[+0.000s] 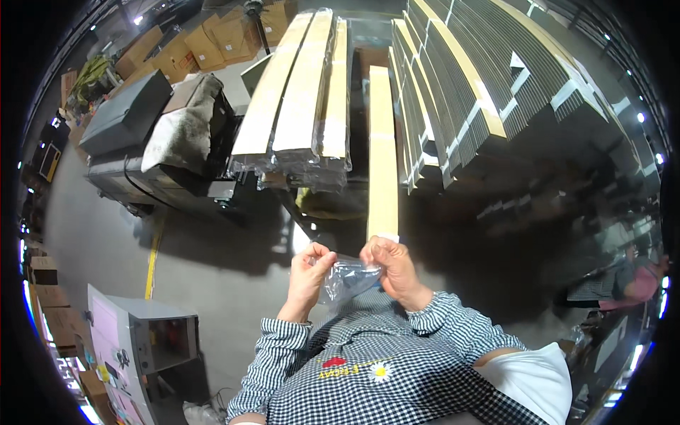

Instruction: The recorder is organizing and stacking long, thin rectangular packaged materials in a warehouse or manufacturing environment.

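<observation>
A clear plastic bag (350, 278) is stretched between my two hands in front of my body. My left hand (307, 278) pinches its left edge between thumb and fingers. With curled fingers, my right hand (397, 270) grips the other side of the plastic. A long, narrow cream-coloured board (383, 156) runs away from me, its near end just behind my right hand. Whether that hand touches the board I cannot tell.
Plastic-wrapped cream boards (297, 92) lie stacked ahead. Tall stacks of dark-edged panels (474, 92) stand at the right. A machine with a dark cover (127, 113) is at far left, a grey cabinet (149, 340) near left. Another person (623, 283) is at far right.
</observation>
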A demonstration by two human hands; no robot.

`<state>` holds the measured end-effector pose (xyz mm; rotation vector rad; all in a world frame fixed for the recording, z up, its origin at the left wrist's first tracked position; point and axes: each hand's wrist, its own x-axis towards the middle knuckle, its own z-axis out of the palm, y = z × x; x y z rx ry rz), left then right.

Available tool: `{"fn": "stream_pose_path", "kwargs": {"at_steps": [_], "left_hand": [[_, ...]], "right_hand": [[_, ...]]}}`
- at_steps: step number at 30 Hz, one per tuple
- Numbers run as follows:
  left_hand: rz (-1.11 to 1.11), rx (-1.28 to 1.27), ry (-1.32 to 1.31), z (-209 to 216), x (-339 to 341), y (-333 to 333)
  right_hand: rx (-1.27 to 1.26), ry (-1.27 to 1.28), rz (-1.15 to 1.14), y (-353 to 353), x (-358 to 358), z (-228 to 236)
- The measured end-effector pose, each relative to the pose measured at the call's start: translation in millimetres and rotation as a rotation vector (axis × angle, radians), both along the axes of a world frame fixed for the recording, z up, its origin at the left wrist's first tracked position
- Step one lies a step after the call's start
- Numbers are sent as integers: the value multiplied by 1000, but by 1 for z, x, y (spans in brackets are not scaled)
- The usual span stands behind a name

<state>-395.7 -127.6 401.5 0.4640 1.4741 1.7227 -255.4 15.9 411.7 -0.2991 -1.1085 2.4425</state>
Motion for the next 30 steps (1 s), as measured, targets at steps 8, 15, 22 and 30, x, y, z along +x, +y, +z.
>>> {"fn": "stream_pose_path", "kwargs": {"at_steps": [8,15,22,30], "left_hand": [[-72,109,-626,-15,25,-4],[-663,-457,581,-100,7,18],[-852,-814,1020,-221,15,56],[-796,-242,420,-156,-29,105]], "right_hand": [[-617,-100,129,-1,48,-40],[442,-513,165,44,103,-148],[1361,-913,473,75,100,-210],[270,-672,268,124,100,-192]]}}
